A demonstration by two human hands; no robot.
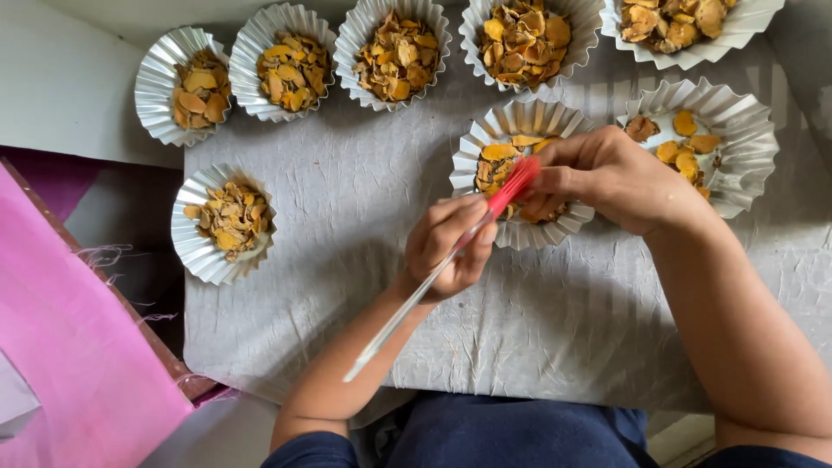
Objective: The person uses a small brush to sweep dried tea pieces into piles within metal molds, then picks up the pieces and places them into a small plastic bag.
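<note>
The left hand (pixel 451 247) is curling shut around a brush (pixel 442 270) — a clear, slender plastic handle running down past the wrist, with red bristles fanning out at the top. The bristles are lying just above the knuckles, meeting the fingertips of the right hand (pixel 598 173), which is pinching them between thumb and fingers. Both hands are hovering over the centre foil cup (pixel 485 130), a fluted, shiny silver dish holding thin, dry, yellow-orange slices (pixel 501 152) with curled edges; the brush tip is sitting over its lower rim. Just right of that cup another foil cup (pixel 745 147) is lying, only sparsely filled with the same slices. Beyond the centre cup a row of fuller cups (pixel 399 52) is standing, and well to its left a single cup (pixel 204 230). All are resting on a crinkled grey paper sheet (pixel 347 260) — to the far left of the centre cup a pink cloth (pixel 78 347) is showing.
</note>
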